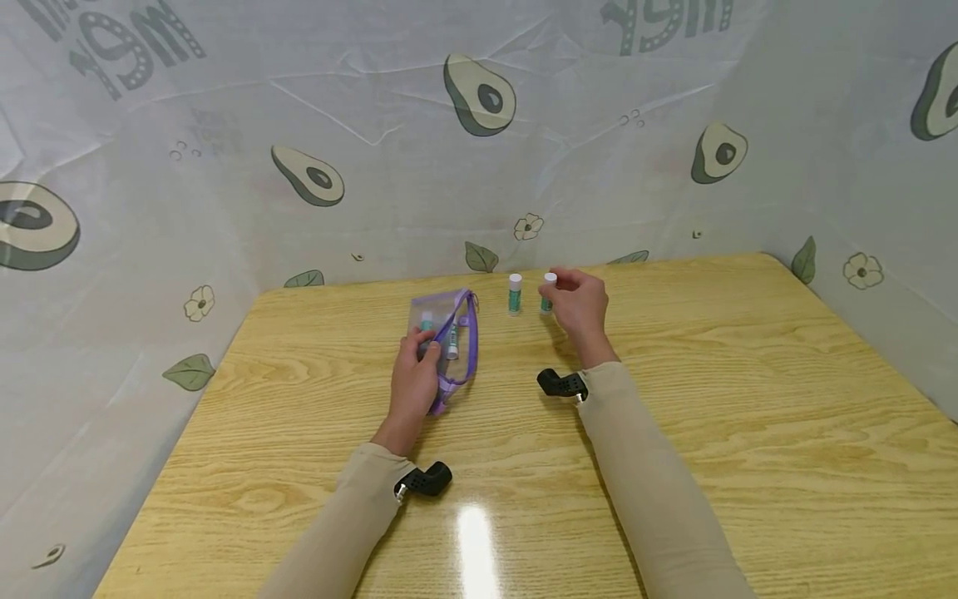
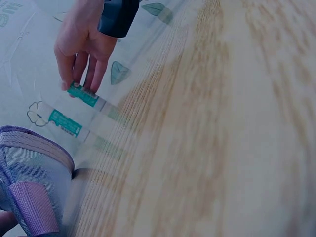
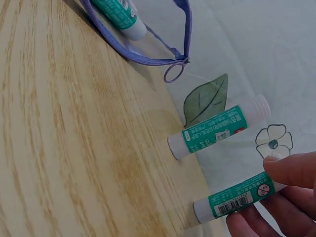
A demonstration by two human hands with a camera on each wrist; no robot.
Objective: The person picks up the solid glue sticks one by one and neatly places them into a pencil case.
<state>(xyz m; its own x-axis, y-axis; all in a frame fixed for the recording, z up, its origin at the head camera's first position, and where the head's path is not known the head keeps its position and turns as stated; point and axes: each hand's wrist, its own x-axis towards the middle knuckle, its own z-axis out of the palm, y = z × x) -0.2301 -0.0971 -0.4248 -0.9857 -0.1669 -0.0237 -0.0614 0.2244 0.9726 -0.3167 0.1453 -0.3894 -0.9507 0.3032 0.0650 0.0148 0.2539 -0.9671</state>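
Observation:
My right hand [image 1: 584, 308] pinches a glue stick [image 3: 239, 200] with a green label between thumb and fingers, upright near the table's back edge. A second glue stick [image 1: 515, 295] with a white cap stands upright just left of it. On the left, my left hand [image 1: 414, 378] holds a see-through mesh pouch [image 1: 472, 345] with purple zipper trim, its mouth spread toward the right. Inside the pouch lie a glue stick [image 1: 452, 343] near the opening and another [image 1: 427, 319] behind the mesh. The left fingers are mostly hidden in the left wrist view.
The wooden table [image 1: 711, 399] backs onto a hanging pale cloth [image 1: 389, 100] printed with avocados, leaves and flowers. Each wrist wears a black camera mount, one [image 1: 563, 383] on the right and one [image 1: 425, 480] on the left. A small ring [image 3: 174, 72] hangs from the pouch's zipper end.

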